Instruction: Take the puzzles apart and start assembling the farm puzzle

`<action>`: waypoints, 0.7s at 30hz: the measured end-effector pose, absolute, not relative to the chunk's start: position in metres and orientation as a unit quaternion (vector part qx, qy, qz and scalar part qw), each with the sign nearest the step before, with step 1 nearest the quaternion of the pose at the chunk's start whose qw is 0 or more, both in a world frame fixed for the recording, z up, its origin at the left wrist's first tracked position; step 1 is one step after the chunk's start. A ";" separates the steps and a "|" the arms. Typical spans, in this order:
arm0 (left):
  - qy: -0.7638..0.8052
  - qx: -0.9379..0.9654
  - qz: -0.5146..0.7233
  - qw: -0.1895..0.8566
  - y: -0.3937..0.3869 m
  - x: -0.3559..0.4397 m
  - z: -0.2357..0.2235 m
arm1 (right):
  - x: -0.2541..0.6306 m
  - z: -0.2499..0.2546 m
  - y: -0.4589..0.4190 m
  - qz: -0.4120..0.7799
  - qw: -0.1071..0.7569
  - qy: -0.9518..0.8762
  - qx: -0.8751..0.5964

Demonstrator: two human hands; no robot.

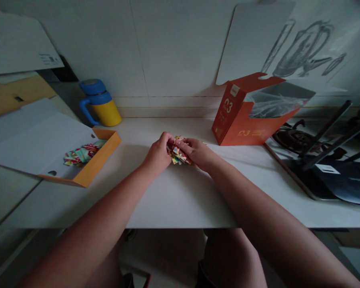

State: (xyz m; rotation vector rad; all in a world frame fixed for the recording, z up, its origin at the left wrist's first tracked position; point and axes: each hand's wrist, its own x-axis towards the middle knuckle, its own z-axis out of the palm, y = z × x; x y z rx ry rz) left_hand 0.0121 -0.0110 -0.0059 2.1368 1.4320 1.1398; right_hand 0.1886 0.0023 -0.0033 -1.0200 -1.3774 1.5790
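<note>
A messy bundle of small, flat colourful paper-like pieces (pixel 180 155), in red, white, yellow and green, is gathered between my two hands just above the white desk. My left hand (pixel 159 153) is closed at the bundle's left side, its fingers curled and partly hidden. From the right, my right hand (pixel 197 152) grips the pieces with the thumb laid across the top. Exactly what the pieces are cannot be made out. Similar pieces (pixel 83 155) lie heaped in an open orange-edged box (pixel 100 158) with a white inside, to the left of my hands.
A blue and yellow jug-like flask (pixel 103 104) stands by the wall behind the box. At the back right is an open red-orange carton (pixel 240 116) with clear plastic inside. A black router with antennas (pixel 342 176) and cables lie at the far right of the desk (pixel 180 204).
</note>
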 end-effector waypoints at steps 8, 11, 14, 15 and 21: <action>0.515 0.755 0.357 0.193 -0.007 0.011 -0.010 | 0.200 0.009 -0.003 0.538 0.303 -0.616 -0.490; 0.527 0.750 0.363 0.169 -0.003 0.008 -0.013 | 0.205 0.014 -0.003 0.542 0.287 -0.626 -0.480; 0.544 0.738 0.376 0.137 0.002 0.003 -0.018 | 0.219 0.022 0.003 0.537 0.315 -0.618 -0.480; 0.550 0.733 0.377 0.133 0.004 0.001 -0.020 | 0.225 0.024 0.006 0.516 0.327 -0.614 -0.499; 0.569 0.716 0.379 0.145 0.009 -0.007 -0.023 | 0.251 0.021 0.023 0.387 0.378 -0.590 -0.599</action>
